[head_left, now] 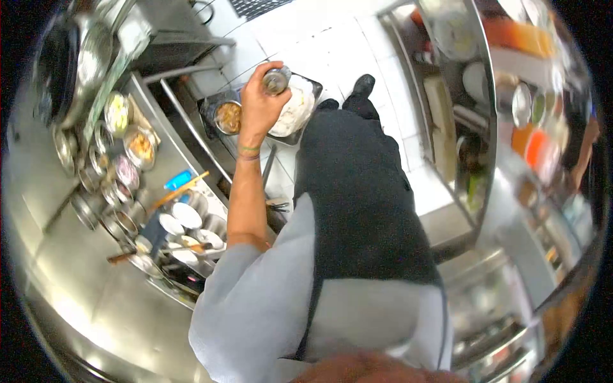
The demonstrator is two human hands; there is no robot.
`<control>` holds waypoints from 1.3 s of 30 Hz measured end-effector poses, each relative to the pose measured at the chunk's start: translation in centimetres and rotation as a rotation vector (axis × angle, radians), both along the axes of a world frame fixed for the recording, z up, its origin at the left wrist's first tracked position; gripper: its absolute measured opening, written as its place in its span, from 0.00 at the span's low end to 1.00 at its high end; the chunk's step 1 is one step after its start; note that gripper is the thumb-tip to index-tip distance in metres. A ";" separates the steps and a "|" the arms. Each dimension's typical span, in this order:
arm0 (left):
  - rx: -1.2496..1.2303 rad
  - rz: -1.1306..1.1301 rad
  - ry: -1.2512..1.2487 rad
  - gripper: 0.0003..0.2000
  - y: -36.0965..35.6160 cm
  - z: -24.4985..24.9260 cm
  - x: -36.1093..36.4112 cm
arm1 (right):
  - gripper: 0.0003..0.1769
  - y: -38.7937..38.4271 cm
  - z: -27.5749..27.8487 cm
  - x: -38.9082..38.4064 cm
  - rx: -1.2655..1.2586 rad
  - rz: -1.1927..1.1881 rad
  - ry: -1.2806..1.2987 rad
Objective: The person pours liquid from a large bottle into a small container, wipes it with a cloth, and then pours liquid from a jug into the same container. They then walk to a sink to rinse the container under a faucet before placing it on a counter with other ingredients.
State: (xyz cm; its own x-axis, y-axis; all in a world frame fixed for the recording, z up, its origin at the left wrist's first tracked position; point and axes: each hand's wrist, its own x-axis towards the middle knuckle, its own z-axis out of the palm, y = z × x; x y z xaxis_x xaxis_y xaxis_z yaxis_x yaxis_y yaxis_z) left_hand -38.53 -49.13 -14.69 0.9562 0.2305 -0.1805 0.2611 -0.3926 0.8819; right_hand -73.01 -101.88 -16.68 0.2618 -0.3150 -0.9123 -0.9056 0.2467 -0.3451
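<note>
My left hand (263, 101), arm stretched forward, has its fingers and thumb wrapped round a small round cup (276, 82) that looks like metal or glass. What is inside the cup cannot be made out. Below the hand is a dark tray (317, 89) low down, heaped with white food (295, 112). Just left of my wrist stands a round metal container (219, 107) of brown food pieces (230, 119). My right hand does not show clearly; only a blurred brownish shape lies at the bottom edge.
On the left, a steel counter (70, 268) holds several bowls of chopped food, a blue bottle (179, 180), a yellow stick (182, 189) and stacked white dishes (186, 216). To the right, a shelved unit (440, 127) stands beside the white tiled floor (357, 45). A metal rail (191, 124) runs near my arm.
</note>
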 end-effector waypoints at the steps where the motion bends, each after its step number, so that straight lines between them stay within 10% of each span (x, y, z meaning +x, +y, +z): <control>1: 0.012 0.029 -0.017 0.23 -0.1 -0.2 0.6 | 0.47 -1.5 -0.4 1.7 -0.001 0.025 -0.012; 8: 0.084 0.050 -0.120 0.24 -3.1 -0.9 7.0 | 0.40 -6.3 1.3 20.4 -0.236 0.573 0.055; 9: 0.075 0.041 -0.138 0.24 -3.6 -0.7 7.8 | 0.32 -7.0 0.0 22.6 -0.406 0.919 -0.087; 18: 0.063 0.084 -0.099 0.22 -6.4 2.4 16.4 | 0.24 6.5 -0.5 51.5 -0.520 1.475 -0.781; 27: -0.156 -0.098 -0.071 0.24 -7.3 2.6 27.6 | 0.44 26.3 2.6 64.9 -0.106 1.333 -1.109; 39: -0.090 -0.321 -0.126 0.25 1.5 6.9 44.3 | 0.29 37.6 3.6 80.6 -0.183 1.022 -1.184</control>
State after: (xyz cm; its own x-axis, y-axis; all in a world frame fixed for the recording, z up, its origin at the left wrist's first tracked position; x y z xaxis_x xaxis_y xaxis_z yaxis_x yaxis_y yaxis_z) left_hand 5.78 -47.64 -7.81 0.9934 -0.0964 -0.0622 0.0239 -0.3557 0.9343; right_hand 7.60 -64.29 -13.10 0.9343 0.3561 -0.0139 0.1386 -0.3990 -0.9064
